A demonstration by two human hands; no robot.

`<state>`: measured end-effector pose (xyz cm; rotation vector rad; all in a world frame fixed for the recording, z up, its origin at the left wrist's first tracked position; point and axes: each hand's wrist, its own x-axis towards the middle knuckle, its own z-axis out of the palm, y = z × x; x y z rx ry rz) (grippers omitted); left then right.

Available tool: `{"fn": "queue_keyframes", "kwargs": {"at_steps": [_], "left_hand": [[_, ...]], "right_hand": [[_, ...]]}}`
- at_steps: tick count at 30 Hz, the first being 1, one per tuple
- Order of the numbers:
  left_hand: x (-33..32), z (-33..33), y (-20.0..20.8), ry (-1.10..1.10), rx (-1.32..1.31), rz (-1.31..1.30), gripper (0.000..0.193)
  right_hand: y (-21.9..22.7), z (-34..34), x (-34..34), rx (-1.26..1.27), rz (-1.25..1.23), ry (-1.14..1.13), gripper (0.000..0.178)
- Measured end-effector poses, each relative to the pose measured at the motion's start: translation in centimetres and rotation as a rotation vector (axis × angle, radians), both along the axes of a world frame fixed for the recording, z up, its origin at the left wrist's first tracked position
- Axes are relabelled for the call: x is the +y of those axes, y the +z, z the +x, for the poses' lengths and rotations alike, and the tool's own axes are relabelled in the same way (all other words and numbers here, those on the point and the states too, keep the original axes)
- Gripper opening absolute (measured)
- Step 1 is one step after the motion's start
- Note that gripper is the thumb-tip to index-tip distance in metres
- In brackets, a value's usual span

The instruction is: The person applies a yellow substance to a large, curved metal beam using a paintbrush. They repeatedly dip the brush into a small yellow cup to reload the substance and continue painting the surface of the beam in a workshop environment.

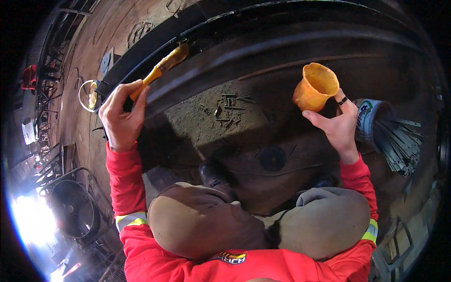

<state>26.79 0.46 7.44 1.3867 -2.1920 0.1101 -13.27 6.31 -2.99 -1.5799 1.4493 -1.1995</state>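
Note:
My left hand (123, 112) pinches the yellow handle of a paintbrush (162, 68). The brush's bristles are coated in yellowish paint and lie against or just over the edge of a long dark metal beam (263, 44); whether they touch it I cannot tell. On the right, my right hand (336, 123) holds up an orange-yellow cup (315, 87) with a flared, uneven rim. Its thumb and fingers grip the cup low on its side, and a dark ring shows on one finger. What lies inside the cup is hidden by shade.
Beside my right hand a tipped tin (369, 117) spills flat metal strips (399, 143). Metal scraps (228, 108) lie on the dusty floor between my hands. At the left stand a yellow-and-white round container (92, 95) and a large drum fan (73, 209) near a bright light.

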Motion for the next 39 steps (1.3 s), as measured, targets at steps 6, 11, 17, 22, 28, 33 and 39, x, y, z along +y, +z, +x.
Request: {"fn": "queue_keyframes", "kwargs": {"at_steps": [6,11,17,22,28,33,39], "left_hand": [[0.3,-1.1,0.2,0.054,0.002,-0.019,0.015],[-0.1,-1.2,-0.3,0.108,0.014,0.038,0.014],[0.3,-0.8,-0.4,0.051,0.028,0.053,0.013],[-3.2,-1.2,-1.8,0.027,0.135,0.145,0.015],[-6.4,-0.1,-1.4,0.199,0.5,0.447,0.024],[-4.7,0.5,1.3,0.333,0.616,0.614,0.031],[-5.2,-1.3,-0.5,0.222,0.379,0.376,0.03]], "right_hand": [[0.1,0.2,0.1,-0.004,0.011,0.006,0.052],[0.2,0.1,0.1,0.029,-0.013,0.008,0.051],[0.4,0.1,0.1,0.056,-0.046,0.022,0.051],[0.1,0.4,0.2,0.009,-0.014,0.017,0.051],[0.8,0.4,0.3,0.045,-0.033,0.017,0.053],[0.5,0.3,0.4,0.024,-0.046,0.007,0.053],[0.4,0.6,0.3,0.035,-0.065,0.027,0.053]]}}
